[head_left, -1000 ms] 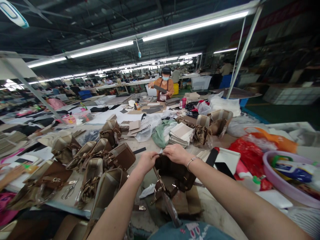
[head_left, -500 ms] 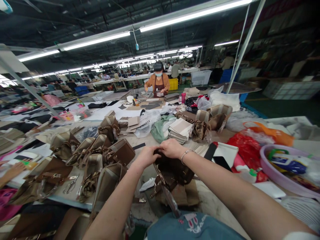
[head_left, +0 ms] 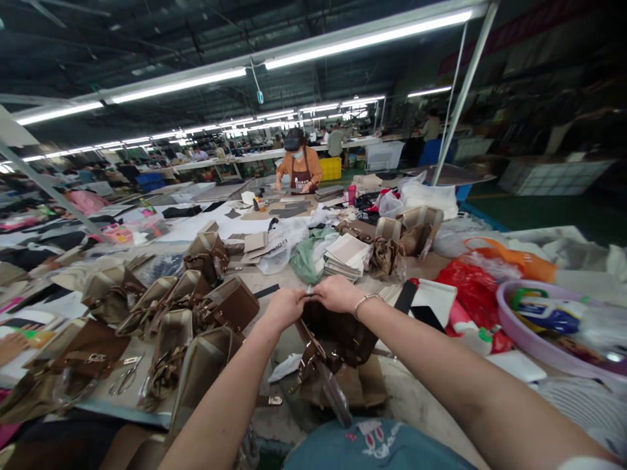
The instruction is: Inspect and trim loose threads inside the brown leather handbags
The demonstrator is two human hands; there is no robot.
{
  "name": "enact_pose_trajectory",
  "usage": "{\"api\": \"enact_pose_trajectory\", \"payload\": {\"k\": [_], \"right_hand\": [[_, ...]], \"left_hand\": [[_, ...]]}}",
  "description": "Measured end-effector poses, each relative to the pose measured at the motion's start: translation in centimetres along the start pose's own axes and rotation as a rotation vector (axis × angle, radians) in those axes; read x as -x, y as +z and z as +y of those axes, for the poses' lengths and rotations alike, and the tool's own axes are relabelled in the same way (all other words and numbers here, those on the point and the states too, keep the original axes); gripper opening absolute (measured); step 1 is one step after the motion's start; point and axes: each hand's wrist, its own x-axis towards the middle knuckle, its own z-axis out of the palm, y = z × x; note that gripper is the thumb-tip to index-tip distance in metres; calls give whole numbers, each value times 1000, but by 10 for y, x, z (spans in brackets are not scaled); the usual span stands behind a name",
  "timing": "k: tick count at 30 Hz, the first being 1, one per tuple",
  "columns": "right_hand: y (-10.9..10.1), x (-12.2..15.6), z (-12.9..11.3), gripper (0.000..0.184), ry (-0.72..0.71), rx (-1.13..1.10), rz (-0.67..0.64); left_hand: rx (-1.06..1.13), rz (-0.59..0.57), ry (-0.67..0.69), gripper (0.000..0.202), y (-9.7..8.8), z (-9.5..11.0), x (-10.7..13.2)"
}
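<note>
A brown handbag (head_left: 345, 336) stands in front of me on the table, its dark inside partly showing. My left hand (head_left: 285, 307) is closed in a pinch at the bag's far upper edge. Right beside it, my right hand (head_left: 337, 295) pinches the same edge, fingertips nearly meeting the left ones. A small pale bit shows between the two hands; what it is I cannot make out. Straps with metal fittings and a clear plastic-wrapped strip (head_left: 336, 395) hang from the bag's near side. The fingers hide the edge they grip.
Several part-made brown bags (head_left: 232, 303) crowd the left, with scissors (head_left: 126, 378) among them. Beyond lies a stack of beige panels (head_left: 347, 253). To the right are a black phone (head_left: 428, 318) and a purple basin (head_left: 504, 320). A co-worker (head_left: 300, 166) stands across the table.
My fingers have shifted along the bag's edge, and a small pale bit now shows between them. My view has turned slightly right. The co-worker's head is lower.
</note>
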Motion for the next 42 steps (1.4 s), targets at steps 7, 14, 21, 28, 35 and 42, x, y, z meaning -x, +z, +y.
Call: {"api": "enact_pose_trajectory", "payload": {"k": [7, 14, 21, 28, 35, 42], "right_hand": [[-25, 15, 28, 56, 101, -533, -93], [-28, 74, 53, 55, 250, -690, -11], [0, 96, 10, 41, 264, -51, 30], [2, 96, 12, 47, 326, 41, 67], [-23, 79, -8, 52, 324, -73, 29], [-21, 47, -10, 40, 342, -21, -2]], "left_hand": [[75, -30, -47, 24, -2, -3, 3], [21, -47, -98, 27, -3, -1, 3], [201, -25, 19, 26, -1, -2, 0], [81, 0, -64, 25, 3, 3, -7], [251, 88, -50, 26, 12, 2, -2], [978, 243, -271, 44, 12, -8, 27]]}}
